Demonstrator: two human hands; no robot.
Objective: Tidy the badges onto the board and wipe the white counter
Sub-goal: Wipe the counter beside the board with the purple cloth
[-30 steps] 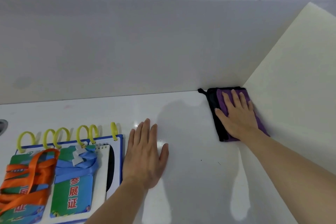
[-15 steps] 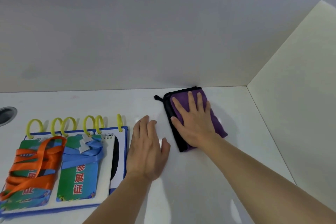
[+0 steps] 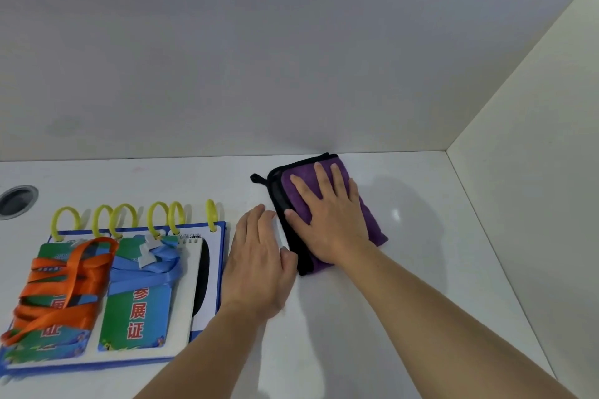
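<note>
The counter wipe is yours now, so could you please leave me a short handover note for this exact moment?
Right hand: flat, fingers straight, pressing the purple cloth on the white counter near the back wall.
Left hand: flat on the counter between cloth and board.
Done: both badges, orange-lanyard and blue-lanyard, lie on the board.
Left: wiping the counter; which parts are already wiped cannot be told.

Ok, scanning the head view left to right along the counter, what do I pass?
Round grey grommet hole → orange-lanyard badge → blue-lanyard badge → left hand, flat on the counter → right hand, pressing the purple cloth.
</note>
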